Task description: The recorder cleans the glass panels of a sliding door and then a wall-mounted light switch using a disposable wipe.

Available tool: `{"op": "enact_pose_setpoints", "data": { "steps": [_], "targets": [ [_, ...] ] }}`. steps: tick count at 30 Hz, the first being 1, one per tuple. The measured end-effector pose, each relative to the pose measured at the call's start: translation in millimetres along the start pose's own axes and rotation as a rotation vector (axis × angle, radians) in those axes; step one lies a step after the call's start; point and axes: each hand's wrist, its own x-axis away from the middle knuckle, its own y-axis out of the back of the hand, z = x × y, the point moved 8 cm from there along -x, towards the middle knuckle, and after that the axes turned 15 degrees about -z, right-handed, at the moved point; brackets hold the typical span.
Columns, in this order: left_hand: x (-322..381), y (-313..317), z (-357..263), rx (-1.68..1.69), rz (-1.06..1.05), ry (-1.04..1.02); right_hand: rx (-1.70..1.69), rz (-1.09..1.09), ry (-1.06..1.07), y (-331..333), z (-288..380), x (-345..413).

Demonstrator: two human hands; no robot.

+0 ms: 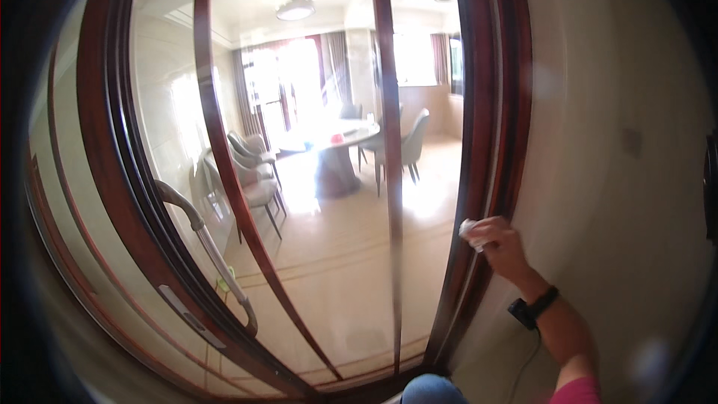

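My right hand (501, 247) grips a crumpled white cloth or tissue (473, 235) between thumb and fingers. It is held against or just in front of the dark red wooden door frame (487, 179), on the right side of a glazed door. A black band with a small dark device (524, 313) circles my right wrist, and a thin cable hangs from it. My left hand is out of view. Before me, narrow reddish wooden bars (387, 123) run down the glass panel (314, 303). At the left, a curved door handle (216, 252) with a pale middle stands upright.
A metal lock plate (190, 314) is set into the door edge at lower left. Beyond the glass are a round table (339, 171) and several grey chairs (258, 193). A pale wall (594, 179) rises on the right. My blue-clad knee (432, 390) shows at the bottom.
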Motion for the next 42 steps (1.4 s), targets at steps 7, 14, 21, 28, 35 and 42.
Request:
{"op": "enact_pose_setpoints", "data": {
  "steps": [7,14,21,28,35,42],
  "targets": [
    [-12,-29,-169,-0.363,0.441,0.285,0.039,-0.081,0.212,37,86,-266],
    [-42,-88,-317,0.028,0.321,0.251,0.240,-0.310,0.342,62,129,-441],
    [-125,-24,-452,-0.273,-0.273,-0.656,0.178,-0.583,0.277,89,166,-575],
    [-91,134,-574,0.246,-0.772,-0.345,-0.018,-0.618,-0.056,24,112,-645],
    [-70,191,-643,0.233,-0.902,-0.511,0.102,-0.750,0.387,-68,232,-641],
    [-76,208,-684,-0.038,-1.117,-0.824,-0.455,-0.145,0.314,-250,398,-607]
  ]
}}
